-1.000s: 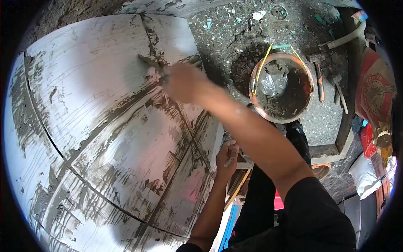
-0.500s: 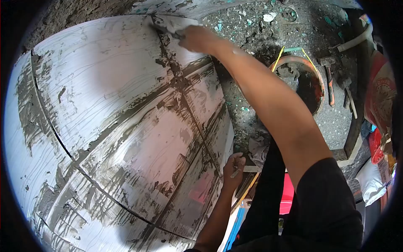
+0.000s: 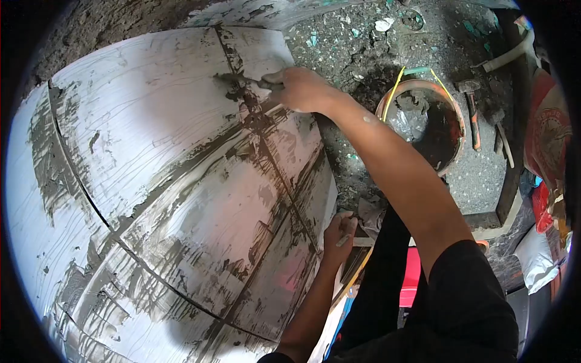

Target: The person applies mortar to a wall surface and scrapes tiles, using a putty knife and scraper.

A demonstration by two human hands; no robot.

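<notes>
Right hand (image 3: 302, 89) shifted nearer along seam (image 3: 229, 52), grasping scraper (image 3: 229, 78); seam work apparently ongoing. Left hand (image 3: 338, 235): grip unclear.

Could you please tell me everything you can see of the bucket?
The bucket is round and open-topped, with a smeared orange rim, perhaps plastic. Its yellow handle with a green grip reaches past the far rim. Grey, wet-looking material lies inside. It stands upright on the speckled floor, left of a hammer; the right arm partly hides it.
</notes>
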